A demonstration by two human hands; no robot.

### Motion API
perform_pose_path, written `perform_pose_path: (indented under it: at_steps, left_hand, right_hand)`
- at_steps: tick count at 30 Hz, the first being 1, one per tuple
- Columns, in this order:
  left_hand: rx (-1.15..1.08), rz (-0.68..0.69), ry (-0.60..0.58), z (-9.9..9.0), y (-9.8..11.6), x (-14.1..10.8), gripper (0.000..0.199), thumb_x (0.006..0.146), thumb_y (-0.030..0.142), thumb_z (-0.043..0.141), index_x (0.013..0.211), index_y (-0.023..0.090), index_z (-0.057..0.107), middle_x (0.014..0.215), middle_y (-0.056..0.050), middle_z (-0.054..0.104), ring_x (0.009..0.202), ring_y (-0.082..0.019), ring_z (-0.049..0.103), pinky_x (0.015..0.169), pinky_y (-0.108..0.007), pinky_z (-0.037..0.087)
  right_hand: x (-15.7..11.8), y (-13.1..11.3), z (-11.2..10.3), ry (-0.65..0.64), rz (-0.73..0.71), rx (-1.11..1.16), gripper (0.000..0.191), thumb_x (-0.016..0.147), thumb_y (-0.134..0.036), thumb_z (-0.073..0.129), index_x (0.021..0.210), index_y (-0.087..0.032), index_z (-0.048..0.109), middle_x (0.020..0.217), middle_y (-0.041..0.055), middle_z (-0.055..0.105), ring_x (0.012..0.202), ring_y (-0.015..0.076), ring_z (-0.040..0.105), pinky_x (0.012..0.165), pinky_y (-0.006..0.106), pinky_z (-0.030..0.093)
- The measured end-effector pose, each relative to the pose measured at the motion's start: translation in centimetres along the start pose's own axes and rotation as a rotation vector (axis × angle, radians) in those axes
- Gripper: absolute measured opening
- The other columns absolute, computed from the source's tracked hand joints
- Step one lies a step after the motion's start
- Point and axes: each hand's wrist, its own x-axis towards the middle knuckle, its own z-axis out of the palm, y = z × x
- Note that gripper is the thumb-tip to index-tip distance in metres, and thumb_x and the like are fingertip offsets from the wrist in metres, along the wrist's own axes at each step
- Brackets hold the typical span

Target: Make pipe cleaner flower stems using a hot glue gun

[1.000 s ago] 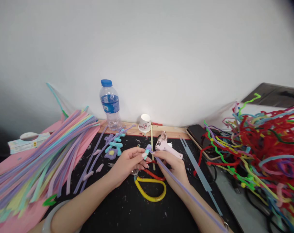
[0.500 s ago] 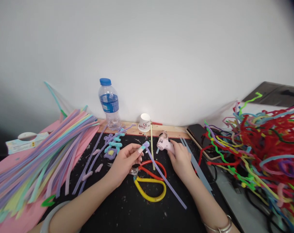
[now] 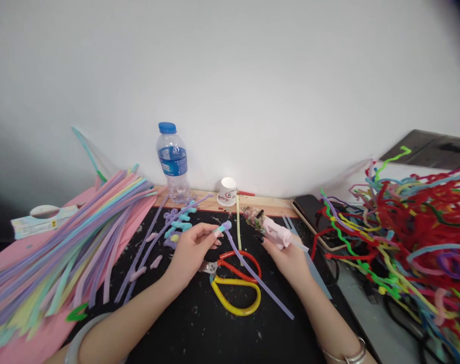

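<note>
Between thumb and fingers, my left hand (image 3: 194,250) pinches a purple pipe cleaner (image 3: 258,278) by its curled upper end, its long tail slanting down to the right. My right hand (image 3: 290,260) is wrapped round a pale pink hot glue gun (image 3: 277,231). The gun's crusted nozzle points left toward the curled end, apart from it, and a glue stick pokes out of its back. Below the hands lie scissors (image 3: 235,296) with one red and one yellow handle. Behind my left hand is a turquoise and purple pipe-cleaner piece (image 3: 180,222), partly hidden.
Pastel pipe cleaners (image 3: 82,247) are heaped on the left. A water bottle (image 3: 173,164) and a paper cup (image 3: 227,192) stand by the wall. On the right are a phone (image 3: 315,217), grey-blue strips (image 3: 317,273) and a tangled pile of colourful pipe cleaners (image 3: 427,222).
My right hand has turned the glue gun, so its nozzle now points left and the glue stick end points right. My left hand has barely moved with the purple pipe cleaner.
</note>
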Motion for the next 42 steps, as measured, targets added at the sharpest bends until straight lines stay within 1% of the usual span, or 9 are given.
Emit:
perform_pose_path:
  at_steps: [5,9,14,26,34,38,42]
  left_hand:
    - [0.020,-0.012,-0.002,0.16,0.06,0.01,0.023,0.073,0.032,0.067,0.087,0.014,0.063,0.073,-0.001,0.066,0.065,-0.013,0.062,0.066,-0.025,0.051]
    - [0.012,-0.012,0.014,0.21,0.05,-0.02,0.023,0.073,0.032,0.068,0.083,0.014,0.058,0.070,0.000,0.066,0.062,-0.012,0.063,0.064,-0.025,0.051]
    - [0.015,-0.009,0.008,0.18,-0.02,-0.11,0.024,0.073,0.033,0.067,0.082,0.015,0.055,0.071,-0.001,0.068,0.060,-0.012,0.063,0.062,-0.024,0.051]
    - [0.035,-0.009,-0.001,0.21,0.08,-0.17,0.023,0.074,0.034,0.066,0.081,0.015,0.056,0.069,0.000,0.067,0.059,-0.010,0.062,0.061,-0.022,0.051]
    - [0.060,-0.009,0.007,0.23,0.38,-0.29,0.020,0.072,0.032,0.066,0.076,0.016,0.054,0.062,0.003,0.063,0.058,-0.011,0.063,0.059,-0.022,0.050]
    - [0.066,-0.005,0.003,0.28,0.63,-0.45,0.020,0.070,0.032,0.068,0.072,0.016,0.054,0.062,0.002,0.064,0.057,-0.012,0.063,0.058,-0.023,0.050]
    - [0.094,-0.004,-0.001,0.38,0.87,-0.65,0.019,0.070,0.032,0.067,0.070,0.017,0.055,0.059,0.003,0.062,0.057,-0.013,0.063,0.057,-0.023,0.050]
  right_hand:
    - [-0.15,-0.38,-0.16,-0.169,-0.054,0.036,0.012,0.077,-0.027,0.061,0.080,-0.016,0.065,0.074,0.0045,0.068,0.062,0.0182,0.061,0.059,0.027,0.048]
    - [-0.17,-0.52,-0.07,-0.237,-0.089,0.040,0.012,0.077,-0.027,0.062,0.073,-0.016,0.063,0.066,0.0022,0.064,0.058,0.0154,0.057,0.055,0.024,0.046]
    - [-0.26,-0.53,0.11,-0.246,-0.087,0.025,0.012,0.078,-0.027,0.062,0.073,-0.016,0.063,0.067,0.0021,0.064,0.059,0.0150,0.056,0.055,0.024,0.045]
    - [-0.10,-0.79,0.14,-0.285,-0.080,-0.015,0.013,0.080,-0.025,0.058,0.072,-0.016,0.061,0.067,0.0019,0.062,0.058,0.0143,0.053,0.056,0.024,0.043]
    - [-0.19,-0.80,0.13,-0.276,-0.076,-0.004,0.011,0.080,-0.026,0.057,0.075,-0.016,0.062,0.068,0.0018,0.063,0.059,0.0146,0.054,0.056,0.023,0.044]
    - [-0.24,-0.87,0.15,-0.292,-0.082,-0.017,0.014,0.081,-0.026,0.057,0.071,-0.016,0.060,0.065,0.0010,0.061,0.056,0.0136,0.052,0.054,0.023,0.042]
    - [-0.23,-0.98,0.11,-0.294,-0.086,-0.014,0.017,0.082,-0.027,0.055,0.068,-0.016,0.058,0.063,0.0006,0.058,0.056,0.0132,0.050,0.054,0.023,0.042]
